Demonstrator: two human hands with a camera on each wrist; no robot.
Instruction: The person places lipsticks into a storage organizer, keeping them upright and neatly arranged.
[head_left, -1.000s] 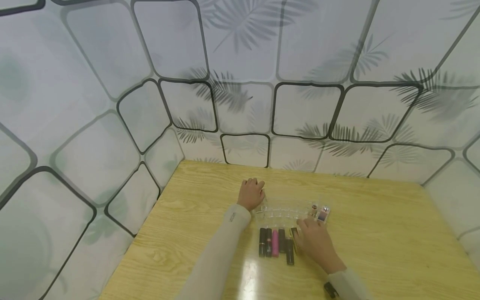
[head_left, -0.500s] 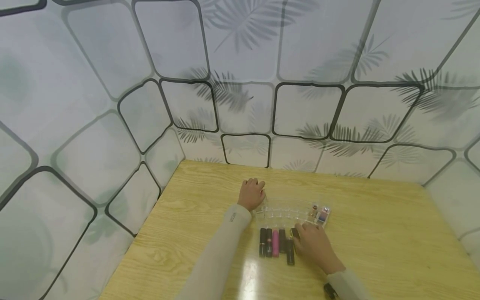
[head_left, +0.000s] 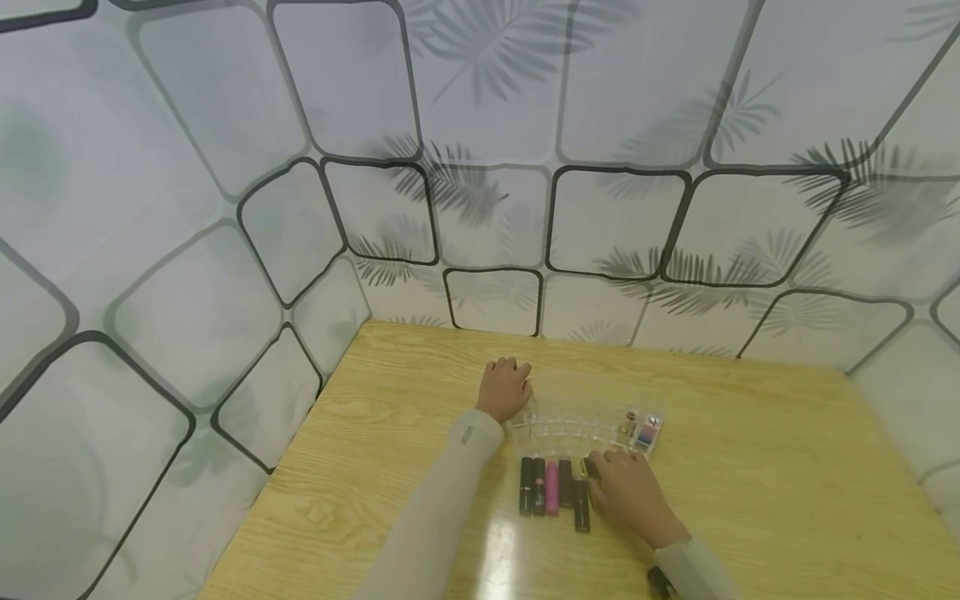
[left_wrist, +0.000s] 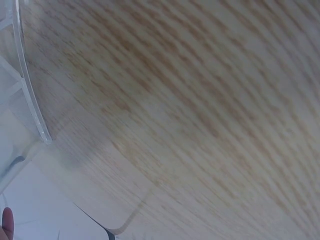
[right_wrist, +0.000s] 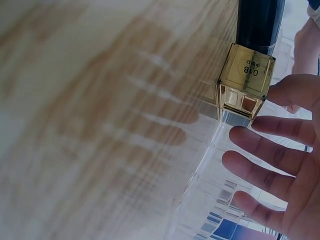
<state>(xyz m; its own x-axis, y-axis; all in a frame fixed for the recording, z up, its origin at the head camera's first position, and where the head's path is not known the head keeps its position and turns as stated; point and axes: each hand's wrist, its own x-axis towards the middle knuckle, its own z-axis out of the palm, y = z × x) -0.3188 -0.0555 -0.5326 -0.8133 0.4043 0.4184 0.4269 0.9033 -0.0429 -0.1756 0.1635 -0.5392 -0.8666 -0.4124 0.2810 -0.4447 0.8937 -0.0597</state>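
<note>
My left hand (head_left: 504,390) rests at the left end of a clear plastic organizer (head_left: 570,425). One fingertip (left_wrist: 7,220) shows low in the left wrist view, apart from the organizer's edge (left_wrist: 31,100). At the organizer's near right side, my right hand (head_left: 630,492) touches a black and gold lipstick (right_wrist: 246,70) lying on the table. The thumb (right_wrist: 295,92) is against its gold base; the other fingers reach out loosely. To its left lie a black lipstick (head_left: 582,507), set nearer, and another black tube (head_left: 566,483).
Further left in the row are a pink tube (head_left: 552,487) and two black lipsticks, one of them (head_left: 527,486) at the end. The organizer's right end holds small cosmetics (head_left: 648,429). A dark object (head_left: 661,582) shows beside the right sleeve. A patterned wall covering (head_left: 487,300) borders the wooden table (head_left: 787,467).
The right hand has drawn slightly back toward me, and the far end of the black and gold lipstick has shifted slightly nearer. The left hand stays in place.
</note>
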